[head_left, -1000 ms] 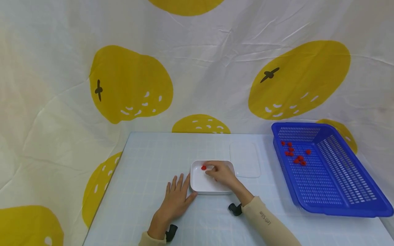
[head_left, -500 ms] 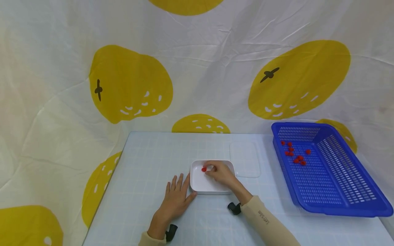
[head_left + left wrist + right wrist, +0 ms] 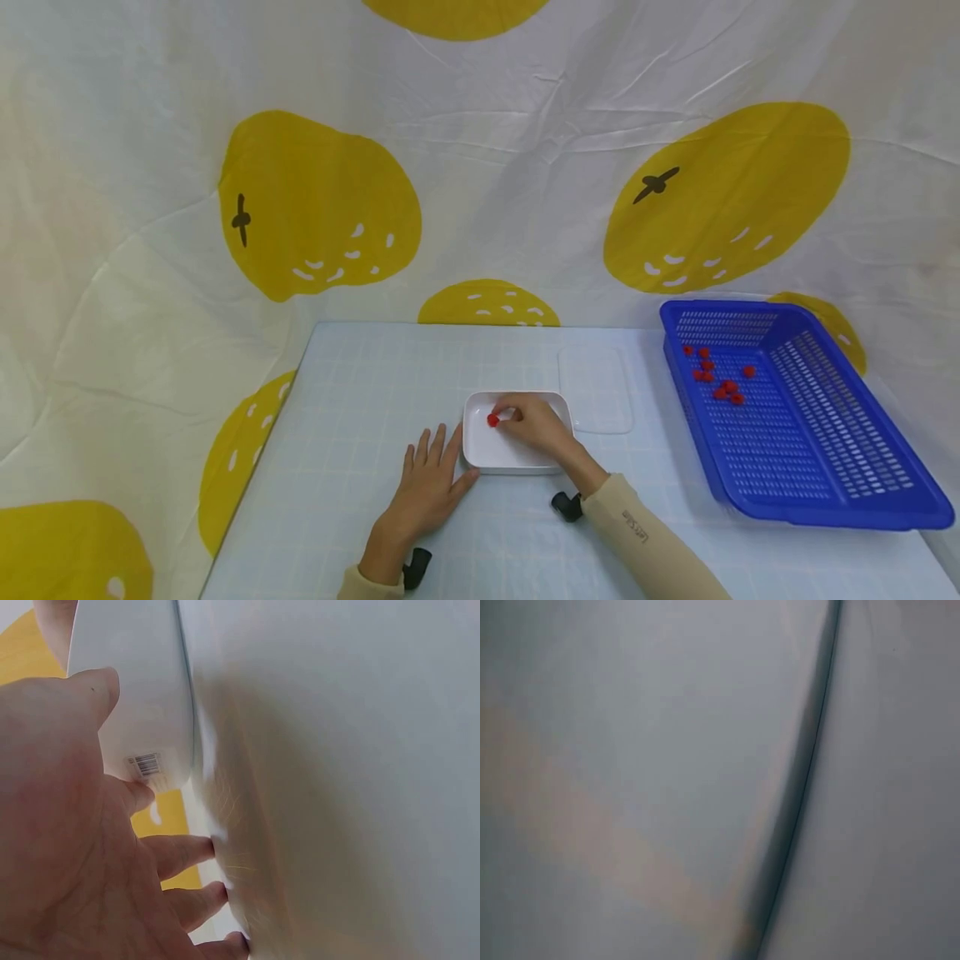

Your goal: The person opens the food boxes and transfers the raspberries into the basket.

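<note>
A small red berry, raspberry-like (image 3: 492, 421), is inside a shallow white box (image 3: 487, 454) in the middle of the table. My right hand (image 3: 536, 422) reaches over the box's right side and pinches the berry between thumb and forefinger. Flat on the table to the left, my left hand (image 3: 429, 493) has its fingers spread. Its thumb and forefinger touch the box wall, and in the left wrist view those fingers (image 3: 139, 795) rest by a barcode label (image 3: 146, 763). The right wrist view shows only a blurred box wall (image 3: 885, 787) and tabletop, no hand.
On the right stands a blue perforated basket (image 3: 780, 467) with several red berries (image 3: 729, 387) at its far left end. A clear flat lid (image 3: 596, 390) lies behind the box to the right. A fruit-print cloth (image 3: 510, 192) hangs behind the table.
The red berry has shifted slightly toward me inside the box, and my right thumb and forefinger have closed on it. My left hand has stayed in place.
</note>
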Available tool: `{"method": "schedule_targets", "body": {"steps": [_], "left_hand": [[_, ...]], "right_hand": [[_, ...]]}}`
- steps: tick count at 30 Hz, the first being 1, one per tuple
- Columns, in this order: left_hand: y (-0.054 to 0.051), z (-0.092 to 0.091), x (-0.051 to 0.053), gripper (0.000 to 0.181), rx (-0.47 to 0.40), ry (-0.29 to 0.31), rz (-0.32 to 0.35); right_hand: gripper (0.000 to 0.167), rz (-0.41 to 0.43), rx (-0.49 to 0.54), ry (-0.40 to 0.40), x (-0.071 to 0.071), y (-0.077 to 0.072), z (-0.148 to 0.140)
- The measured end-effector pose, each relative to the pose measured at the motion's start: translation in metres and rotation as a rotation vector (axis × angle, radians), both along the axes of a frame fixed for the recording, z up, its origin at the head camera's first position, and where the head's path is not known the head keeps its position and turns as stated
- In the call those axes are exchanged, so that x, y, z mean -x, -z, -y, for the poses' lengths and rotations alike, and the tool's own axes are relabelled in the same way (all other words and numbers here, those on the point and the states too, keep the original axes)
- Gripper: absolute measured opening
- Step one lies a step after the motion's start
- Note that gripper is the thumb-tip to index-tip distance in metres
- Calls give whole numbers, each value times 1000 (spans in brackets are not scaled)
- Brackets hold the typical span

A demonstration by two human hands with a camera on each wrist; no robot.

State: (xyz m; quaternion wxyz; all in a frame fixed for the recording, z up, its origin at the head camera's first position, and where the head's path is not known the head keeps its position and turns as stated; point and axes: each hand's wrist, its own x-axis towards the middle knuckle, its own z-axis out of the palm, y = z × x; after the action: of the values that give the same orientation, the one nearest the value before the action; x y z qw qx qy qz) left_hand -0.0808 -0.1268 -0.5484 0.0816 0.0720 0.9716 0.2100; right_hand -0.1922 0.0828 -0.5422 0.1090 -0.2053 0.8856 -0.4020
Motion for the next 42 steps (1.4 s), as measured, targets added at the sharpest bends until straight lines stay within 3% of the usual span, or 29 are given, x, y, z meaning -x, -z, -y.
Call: {"method": "schedule_targets", "body": {"steps": [5,22,30,35,42], "left_hand": [[-2,1,-1,78,-2,5,2],[-3,0,2,80,0,9,5],[-1,0,1,79,3,11,-5],[0,0,1,79,5,9,-5],[-1,-1,0,80,-2,-3,-1]], "right_hand": [[27,4,-7,-30,0,-2,0],[19,-10,-10,-44,2,-8,2],[19,83,84,-36,0,-9,-4],[21,177,174,-40,-3,-18,-8],[29,249,250,-10,-11,-35,-14]]}}
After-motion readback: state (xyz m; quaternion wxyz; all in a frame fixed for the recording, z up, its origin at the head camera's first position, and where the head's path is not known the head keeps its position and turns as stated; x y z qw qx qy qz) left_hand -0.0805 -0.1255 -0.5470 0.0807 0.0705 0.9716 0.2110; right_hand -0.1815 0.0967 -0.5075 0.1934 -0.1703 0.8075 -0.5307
